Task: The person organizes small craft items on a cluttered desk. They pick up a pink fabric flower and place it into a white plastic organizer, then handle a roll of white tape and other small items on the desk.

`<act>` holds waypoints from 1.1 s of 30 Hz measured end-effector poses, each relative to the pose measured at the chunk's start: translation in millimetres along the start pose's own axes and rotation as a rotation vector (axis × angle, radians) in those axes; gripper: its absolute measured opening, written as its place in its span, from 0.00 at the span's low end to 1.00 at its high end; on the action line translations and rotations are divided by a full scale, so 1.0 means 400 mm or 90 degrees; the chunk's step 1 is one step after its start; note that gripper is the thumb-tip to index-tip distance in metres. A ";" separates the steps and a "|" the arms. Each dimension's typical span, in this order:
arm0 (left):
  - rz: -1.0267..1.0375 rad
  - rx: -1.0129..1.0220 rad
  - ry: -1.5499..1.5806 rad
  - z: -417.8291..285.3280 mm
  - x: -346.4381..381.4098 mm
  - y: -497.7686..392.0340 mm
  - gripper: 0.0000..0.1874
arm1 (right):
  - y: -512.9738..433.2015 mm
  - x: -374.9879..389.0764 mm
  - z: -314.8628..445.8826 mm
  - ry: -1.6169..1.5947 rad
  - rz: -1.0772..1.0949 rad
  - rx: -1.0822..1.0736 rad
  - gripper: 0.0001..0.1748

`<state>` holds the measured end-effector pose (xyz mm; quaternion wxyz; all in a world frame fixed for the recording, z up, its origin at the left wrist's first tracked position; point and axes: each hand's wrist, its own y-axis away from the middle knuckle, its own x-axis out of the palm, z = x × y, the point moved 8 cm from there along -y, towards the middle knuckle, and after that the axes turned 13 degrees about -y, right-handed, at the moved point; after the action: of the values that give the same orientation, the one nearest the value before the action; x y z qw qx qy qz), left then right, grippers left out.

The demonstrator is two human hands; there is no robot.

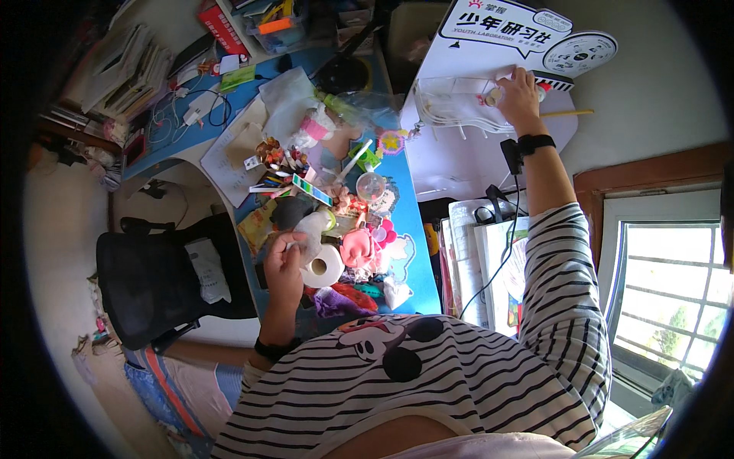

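My left hand point(287, 258) pinches a crumpled white tissue point(312, 232) just above a roll of toilet paper point(323, 267) on the blue desk. Far to the right, my right hand point(519, 94) reaches into a clear plastic tray point(459, 94) fixed to a white display board point(436, 63). Its fingers are at small round objects point(492, 97) in the tray; whether they grip one cannot be told. A small red and white item point(542, 90) shows beside that hand. Around the toilet roll lie a coral-pink fabric item point(358, 248), a purple cloth point(338, 303) and a color strip card point(312, 189).
The desk point(421, 252) is crowded with pens, papers, a clear round container point(370, 187) and plastic wrapping. A black office chair point(143, 281) stands at the left. Bags and folders point(487, 258) stand between desk and window point(668, 281). A black cable point(504, 258) hangs from my right wrist.
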<state>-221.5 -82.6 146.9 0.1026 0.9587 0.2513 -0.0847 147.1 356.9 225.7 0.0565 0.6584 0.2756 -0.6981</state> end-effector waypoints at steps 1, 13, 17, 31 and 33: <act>0.001 -0.004 -0.007 0.002 -0.003 0.000 0.10 | -0.003 0.000 0.006 0.042 -0.013 0.001 0.15; 0.011 -0.014 0.010 0.007 0.005 0.000 0.11 | 0.003 0.012 0.029 0.054 0.103 0.030 0.11; 0.014 -0.014 0.008 0.003 0.007 -0.002 0.11 | 0.013 0.040 0.003 0.044 0.127 0.053 0.11; 0.018 -0.024 -0.021 -0.002 0.004 -0.003 0.11 | 0.045 0.082 -0.038 -0.067 0.127 0.239 0.12; 0.009 -0.018 -0.022 -0.001 0.002 -0.006 0.11 | 0.048 0.094 -0.040 -0.056 0.128 0.242 0.12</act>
<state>-221.8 -80.3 146.6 0.1209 0.9574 0.2437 -0.0971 165.0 358.8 184.1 0.0129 0.6501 0.0695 -0.7566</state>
